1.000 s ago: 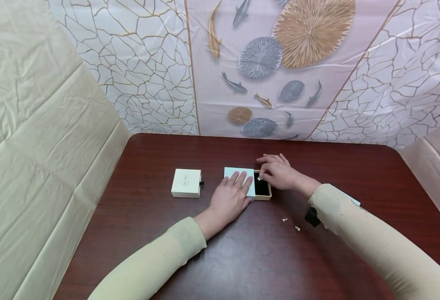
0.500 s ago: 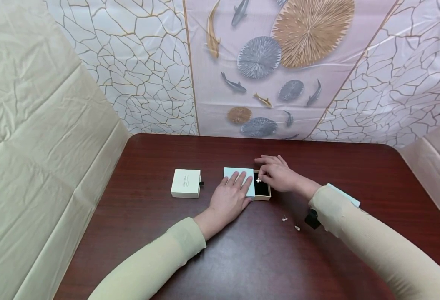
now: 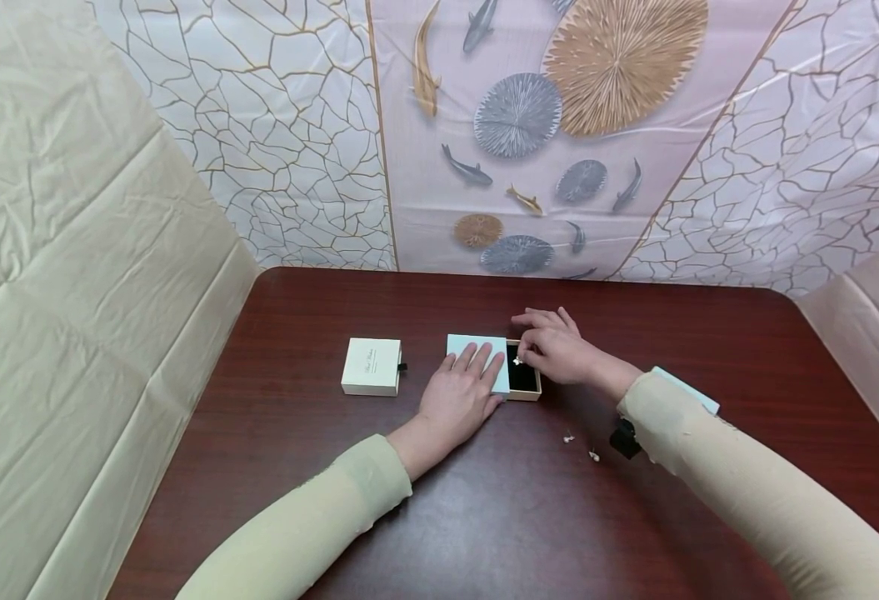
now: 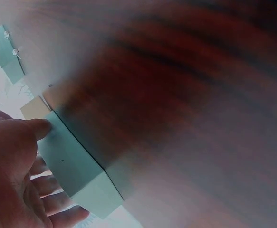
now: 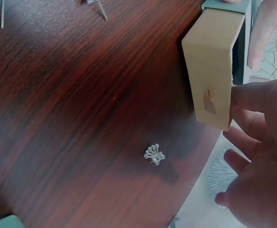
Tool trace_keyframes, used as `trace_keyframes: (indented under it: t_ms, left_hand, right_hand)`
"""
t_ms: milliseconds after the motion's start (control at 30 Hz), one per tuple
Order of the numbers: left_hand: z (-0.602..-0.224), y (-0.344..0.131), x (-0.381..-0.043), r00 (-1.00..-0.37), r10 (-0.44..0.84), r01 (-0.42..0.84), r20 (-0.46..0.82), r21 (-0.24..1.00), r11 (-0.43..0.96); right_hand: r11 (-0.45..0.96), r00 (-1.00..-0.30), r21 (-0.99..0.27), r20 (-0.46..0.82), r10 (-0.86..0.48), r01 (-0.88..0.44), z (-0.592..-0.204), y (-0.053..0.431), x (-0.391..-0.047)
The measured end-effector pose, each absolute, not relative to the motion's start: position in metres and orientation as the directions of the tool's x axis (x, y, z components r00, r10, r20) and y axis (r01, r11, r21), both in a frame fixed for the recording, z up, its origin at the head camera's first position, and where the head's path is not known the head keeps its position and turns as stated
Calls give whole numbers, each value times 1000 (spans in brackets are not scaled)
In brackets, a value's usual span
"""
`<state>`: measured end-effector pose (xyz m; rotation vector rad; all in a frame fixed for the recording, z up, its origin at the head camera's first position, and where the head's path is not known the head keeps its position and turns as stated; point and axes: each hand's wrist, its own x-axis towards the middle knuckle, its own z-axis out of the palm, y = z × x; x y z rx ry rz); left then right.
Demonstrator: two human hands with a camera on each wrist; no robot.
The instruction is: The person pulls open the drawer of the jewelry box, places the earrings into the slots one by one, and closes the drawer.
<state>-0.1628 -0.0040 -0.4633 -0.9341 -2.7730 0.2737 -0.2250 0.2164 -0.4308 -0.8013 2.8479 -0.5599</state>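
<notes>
As left hand point(image 3: 458, 395) lies flat on box point(image 4: 69, 152), right hand point(image 3: 556, 346) pinches trinket point(image 3: 517, 361); drawer point(image 5: 208, 64) beneath.

The left arm point(image 3: 312, 518), in a pale sleeve, rises from the bottom edge of the head view, left of centre, slanting right to a bare wrist point(image 3: 412, 448). Its left grip point(image 3: 456, 398) lies palm down near the middle, fingers spread and fairly straight. The right arm point(image 3: 746, 479), sleeved alike, reaches in from the lower right; its right grip point(image 3: 556, 348) pinches, forefinger bent down, other fingers stretched toward the upper left.
</notes>
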Motion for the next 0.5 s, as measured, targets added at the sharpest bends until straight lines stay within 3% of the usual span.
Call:
trace_keyframes:
  t_ms: [500]
  left_hand:
    - [-464,-4,-163,-774,617,577,145,-241,780]
  right_hand:
    - [812,-824,-143,126,-552,-566,-430,211,-220]
